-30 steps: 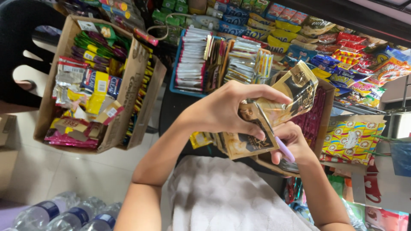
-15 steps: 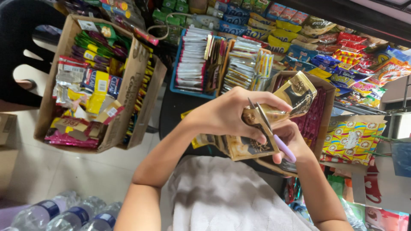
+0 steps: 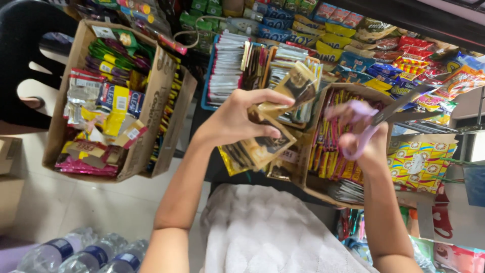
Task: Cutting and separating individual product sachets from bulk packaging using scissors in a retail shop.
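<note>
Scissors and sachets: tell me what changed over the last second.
The right hand drew the purple-handled scissors away to the right, off the sachet strip, blades now apart. The left hand kept hold of the strip. The cardboard boxes of sachets and the water bottles stayed put.

1. Two bare hands: left hand (image 3: 237, 119), right hand (image 3: 366, 144).
2. One pair of lilac-handled scissors (image 3: 376, 121).
3. Two open brown cardboard boxes of sachets (image 3: 156, 96), (image 3: 313, 179).
4. Three clear plastic water bottles with blue labels (image 3: 83, 255).
</note>
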